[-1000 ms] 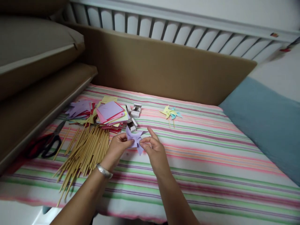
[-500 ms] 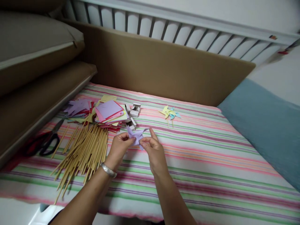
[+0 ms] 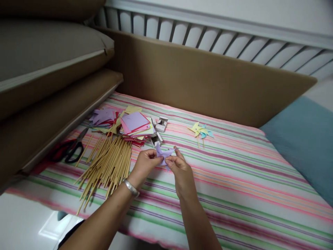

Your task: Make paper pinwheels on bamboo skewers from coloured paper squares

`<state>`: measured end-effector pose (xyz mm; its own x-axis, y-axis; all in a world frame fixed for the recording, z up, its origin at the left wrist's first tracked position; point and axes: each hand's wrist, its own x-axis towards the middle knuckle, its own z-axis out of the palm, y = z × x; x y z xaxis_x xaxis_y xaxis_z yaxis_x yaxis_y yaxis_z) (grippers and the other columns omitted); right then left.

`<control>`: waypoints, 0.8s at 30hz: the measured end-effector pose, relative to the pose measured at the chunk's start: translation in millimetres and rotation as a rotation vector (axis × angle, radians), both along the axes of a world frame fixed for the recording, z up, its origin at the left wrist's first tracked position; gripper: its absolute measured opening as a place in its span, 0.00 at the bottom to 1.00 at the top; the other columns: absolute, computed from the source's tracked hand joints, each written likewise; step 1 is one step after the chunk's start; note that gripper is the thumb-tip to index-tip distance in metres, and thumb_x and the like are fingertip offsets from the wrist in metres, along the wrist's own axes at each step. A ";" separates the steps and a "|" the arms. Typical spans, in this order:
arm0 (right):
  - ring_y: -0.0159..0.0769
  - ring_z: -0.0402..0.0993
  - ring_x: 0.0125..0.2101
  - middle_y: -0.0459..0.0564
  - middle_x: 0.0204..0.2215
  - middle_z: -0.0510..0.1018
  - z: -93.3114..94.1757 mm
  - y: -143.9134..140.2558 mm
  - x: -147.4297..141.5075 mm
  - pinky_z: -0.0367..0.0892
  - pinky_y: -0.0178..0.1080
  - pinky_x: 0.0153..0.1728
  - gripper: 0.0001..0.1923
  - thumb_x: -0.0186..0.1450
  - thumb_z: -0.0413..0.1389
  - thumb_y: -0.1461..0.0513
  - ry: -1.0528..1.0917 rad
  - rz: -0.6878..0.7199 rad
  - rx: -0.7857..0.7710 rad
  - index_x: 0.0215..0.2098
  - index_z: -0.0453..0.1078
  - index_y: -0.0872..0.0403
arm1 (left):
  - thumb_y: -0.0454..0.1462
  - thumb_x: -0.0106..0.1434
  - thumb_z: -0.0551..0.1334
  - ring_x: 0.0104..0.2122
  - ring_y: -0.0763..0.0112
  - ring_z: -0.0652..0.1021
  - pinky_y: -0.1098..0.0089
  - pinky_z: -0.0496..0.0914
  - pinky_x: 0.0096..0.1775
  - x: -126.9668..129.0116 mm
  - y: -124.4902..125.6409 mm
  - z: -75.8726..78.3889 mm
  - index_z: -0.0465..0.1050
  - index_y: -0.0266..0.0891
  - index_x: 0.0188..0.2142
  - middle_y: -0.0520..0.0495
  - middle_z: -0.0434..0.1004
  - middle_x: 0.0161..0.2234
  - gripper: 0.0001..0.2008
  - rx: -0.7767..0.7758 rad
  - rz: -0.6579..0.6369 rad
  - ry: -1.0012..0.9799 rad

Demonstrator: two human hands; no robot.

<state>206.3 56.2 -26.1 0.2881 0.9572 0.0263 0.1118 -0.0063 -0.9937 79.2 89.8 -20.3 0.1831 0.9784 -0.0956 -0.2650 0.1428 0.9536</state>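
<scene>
Purple paper (image 3: 163, 153) is being pinched between the left hand (image 3: 145, 165) and right hand (image 3: 182, 172), fingers closing on its folded points just above the striped bed (image 3: 234, 180). Light and flimsy, it probably creases easily. Sticks (image 3: 109, 165), paper stack (image 3: 135, 125), scissors (image 3: 69, 151) and pinwheels (image 3: 201, 131) are lying nearby, none obstructing.

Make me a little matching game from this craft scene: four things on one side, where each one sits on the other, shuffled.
Things:
1. purple paper piece
2. wooden sticks
3. scissors
4. finished pinwheels

Places:
A. far left, beside the brown cushion
B. alone, beyond the hands to the right
C. pinched between left hand and right hand
D. heaped left of the hands

Pairs: 1-C, 2-D, 3-A, 4-B
</scene>
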 end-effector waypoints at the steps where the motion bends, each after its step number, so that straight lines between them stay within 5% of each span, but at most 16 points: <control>1: 0.47 0.50 0.61 0.55 0.61 0.57 -0.9 0.0 0.0 0.51 0.49 0.55 0.06 0.52 0.60 0.59 -0.005 0.004 0.004 0.27 0.75 0.52 | 0.35 0.45 0.66 0.22 0.75 0.68 0.72 0.62 0.30 0.1 0.3 0.0 0.75 0.35 0.22 0.53 0.71 0.20 0.04 -0.001 0.005 0.003; 12: 0.48 0.53 0.59 0.53 0.56 0.65 -2.2 1.5 -1.2 0.50 0.47 0.56 0.07 0.51 0.61 0.58 0.100 -0.013 -0.014 0.27 0.75 0.52 | 0.37 0.45 0.66 0.21 0.77 0.65 0.73 0.58 0.27 0.8 0.0 1.7 0.72 0.34 0.21 0.54 0.66 0.19 0.07 0.021 -0.024 0.021; 17: 0.39 0.70 0.39 0.48 0.38 0.76 0.6 0.3 -2.9 0.61 0.41 0.43 0.06 0.51 0.62 0.59 0.219 0.056 0.010 0.26 0.73 0.53 | 0.37 0.44 0.66 0.20 0.77 0.64 0.73 0.57 0.27 0.2 -1.7 5.8 0.72 0.33 0.21 0.54 0.65 0.18 0.08 -0.021 -0.023 -0.001; 20: 0.32 0.68 0.28 0.43 0.25 0.75 3.5 -1.9 -4.3 0.62 0.37 0.36 0.06 0.51 0.63 0.60 0.250 0.037 -0.006 0.27 0.73 0.53 | 0.37 0.43 0.67 0.21 0.78 0.64 0.73 0.57 0.26 -0.2 -3.0 7.9 0.71 0.33 0.21 0.55 0.64 0.18 0.08 -0.049 -0.034 -0.022; 24: 0.31 0.66 0.27 0.42 0.22 0.74 4.0 -2.7 -5.6 0.61 0.36 0.33 0.07 0.49 0.64 0.61 0.282 -0.006 0.003 0.25 0.72 0.54 | 0.37 0.43 0.67 0.20 0.78 0.63 0.74 0.56 0.26 0.6 -4.4 6.9 0.72 0.33 0.21 0.55 0.65 0.18 0.08 -0.069 -0.053 -0.054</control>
<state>200.7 53.6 -22.2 0.2899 0.9556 -0.0529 -0.1687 -0.0033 -0.9857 79.8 85.5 -13.4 0.2407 0.9588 -0.1510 -0.3061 0.2226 0.9256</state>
